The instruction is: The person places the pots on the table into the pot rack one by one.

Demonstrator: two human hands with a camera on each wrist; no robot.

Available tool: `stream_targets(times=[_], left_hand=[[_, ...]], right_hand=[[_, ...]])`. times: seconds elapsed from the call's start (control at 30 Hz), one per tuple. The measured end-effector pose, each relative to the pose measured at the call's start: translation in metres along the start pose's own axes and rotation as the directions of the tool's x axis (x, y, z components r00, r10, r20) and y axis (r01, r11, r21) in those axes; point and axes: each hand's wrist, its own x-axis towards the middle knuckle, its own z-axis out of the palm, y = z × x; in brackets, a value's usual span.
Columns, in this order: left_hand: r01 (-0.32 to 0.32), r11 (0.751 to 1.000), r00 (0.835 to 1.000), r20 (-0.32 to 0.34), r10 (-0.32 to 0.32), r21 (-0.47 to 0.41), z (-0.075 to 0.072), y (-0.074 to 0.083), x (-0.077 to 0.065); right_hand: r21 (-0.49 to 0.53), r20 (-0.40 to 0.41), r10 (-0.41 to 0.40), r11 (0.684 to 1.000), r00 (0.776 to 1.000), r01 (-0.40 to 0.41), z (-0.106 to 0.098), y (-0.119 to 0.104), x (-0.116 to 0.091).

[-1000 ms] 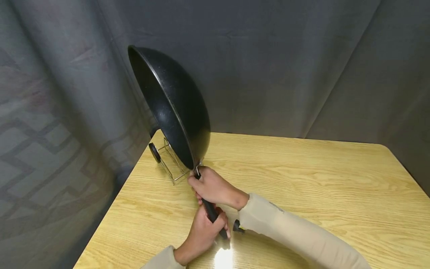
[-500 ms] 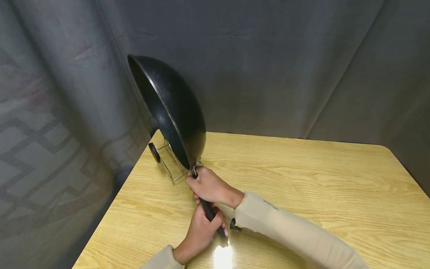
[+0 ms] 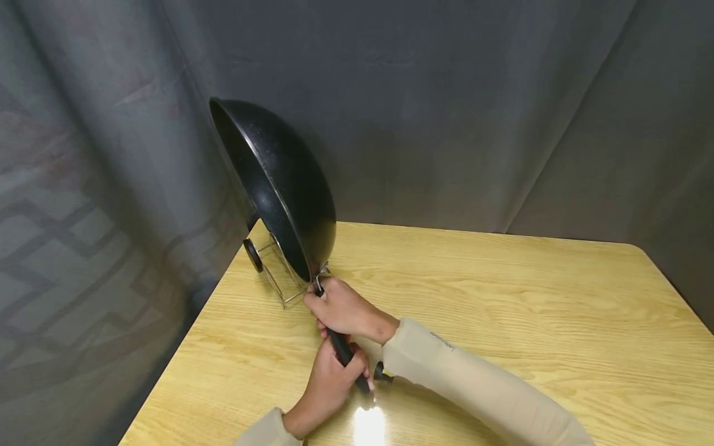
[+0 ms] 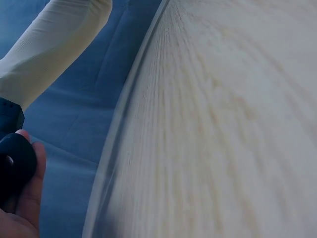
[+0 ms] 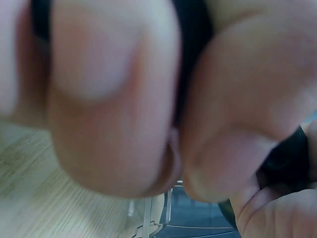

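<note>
A large black wok (image 3: 281, 186) stands on edge at the table's far left, its bowl leaning over a small wire rack (image 3: 279, 272). Its black handle (image 3: 341, 353) slopes down toward me. My right hand (image 3: 343, 308) grips the handle's upper end close to the bowl. My left hand (image 3: 331, 387) grips the lower end. The left wrist view shows the handle's butt (image 4: 14, 168) in my palm above the wooden table (image 4: 223, 129). In the right wrist view my curled fingers (image 5: 114, 94) fill the frame around the dark handle.
The wooden table (image 3: 502, 310) runs right and toward me. A black knob (image 3: 253, 254) sits at the rack's left end by the table's corner. Dark grey curtain (image 3: 446, 105) hangs close behind and to the left. Both sleeves are beige.
The wok has come down and slightly left toward the rack, with both hands still on the handle and moving a little left with it.
</note>
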Motion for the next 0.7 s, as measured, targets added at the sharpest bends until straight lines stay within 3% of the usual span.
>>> stream_targets(times=[0.5, 0.7], left_hand=[[-0.03, 0.998, 0.999, 0.037, 0.032, -0.054, 0.0023, 0.0013, 0.0077], [-0.007, 0.995, 0.999, 0.048, 0.012, -0.1, 0.0045, 0.0012, 0.0062]], right_hand=[[-0.029, 0.012, 0.043, 0.999, 0.999, -0.043, -0.0078, -0.0053, 0.0035], [-0.052, 0.033, 0.037, 0.998, 0.999, -0.036, -0.0084, -0.0035, 0.0028]])
